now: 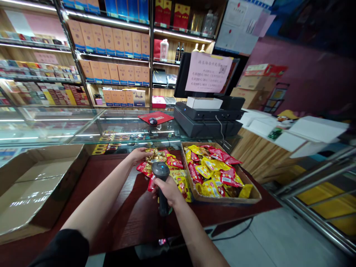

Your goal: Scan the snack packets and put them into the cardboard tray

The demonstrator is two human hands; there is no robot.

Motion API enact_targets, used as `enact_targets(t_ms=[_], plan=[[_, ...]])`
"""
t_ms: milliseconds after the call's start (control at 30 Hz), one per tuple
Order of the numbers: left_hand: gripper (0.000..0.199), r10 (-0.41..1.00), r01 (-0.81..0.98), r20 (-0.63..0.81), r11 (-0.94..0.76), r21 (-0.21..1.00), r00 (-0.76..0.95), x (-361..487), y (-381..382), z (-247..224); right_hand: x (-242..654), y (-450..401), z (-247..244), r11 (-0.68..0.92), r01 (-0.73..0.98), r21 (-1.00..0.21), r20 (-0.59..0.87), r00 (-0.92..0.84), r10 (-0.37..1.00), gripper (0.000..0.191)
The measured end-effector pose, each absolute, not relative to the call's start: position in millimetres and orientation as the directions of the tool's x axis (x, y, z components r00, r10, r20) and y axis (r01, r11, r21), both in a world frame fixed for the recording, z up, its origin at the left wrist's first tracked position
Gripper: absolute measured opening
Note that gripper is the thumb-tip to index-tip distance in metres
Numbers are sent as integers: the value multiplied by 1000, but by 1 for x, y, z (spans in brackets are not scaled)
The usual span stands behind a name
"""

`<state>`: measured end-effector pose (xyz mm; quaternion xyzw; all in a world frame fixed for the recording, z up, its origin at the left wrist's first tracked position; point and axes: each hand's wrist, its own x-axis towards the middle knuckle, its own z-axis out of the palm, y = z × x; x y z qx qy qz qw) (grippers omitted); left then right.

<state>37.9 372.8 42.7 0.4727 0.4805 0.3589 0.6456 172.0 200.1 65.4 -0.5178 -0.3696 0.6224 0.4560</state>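
Observation:
A black handheld scanner [163, 193] is held upright in my right hand [169, 190], whose fingers wrap round its handle. My left hand [139, 155] reaches to the back left of a loose pile of red and yellow snack packets [174, 163]. Its fingers are closed at the edge of a gold-coloured packet [155, 155]; the fingertips are partly hidden there. Right of the pile, a shallow cardboard box [225, 202] holds several red and yellow packets. The scanner covers part of the loose pile.
A shallow cardboard tray [59, 181] lies at the left of the dark red table [125, 207]. Behind are a glass counter [89, 128], a red mat [164, 117] with a mouse [152, 121], and a monitor [180, 79] bearing a paper sign.

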Motion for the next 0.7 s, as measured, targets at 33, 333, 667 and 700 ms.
enact_targets(t_ms=[33, 333, 667, 700], plan=[[50, 918, -6, -281, 294, 956, 281, 38, 373, 44, 172, 200, 66, -311, -182, -933, -307, -48, 950, 9], [55, 912, 26, -284, 289, 957, 295, 43, 368, 59, 174, 199, 66, -318, -184, -930, -316, -44, 948, 10], [48, 894, -15, -306, 328, 944, 327, 44, 365, 57, 174, 201, 63, -296, -180, -938, -294, -38, 955, 10], [47, 891, -15, -313, 336, 942, 328, 44, 364, 58, 174, 201, 62, -296, -179, -938, -294, -37, 955, 11]])
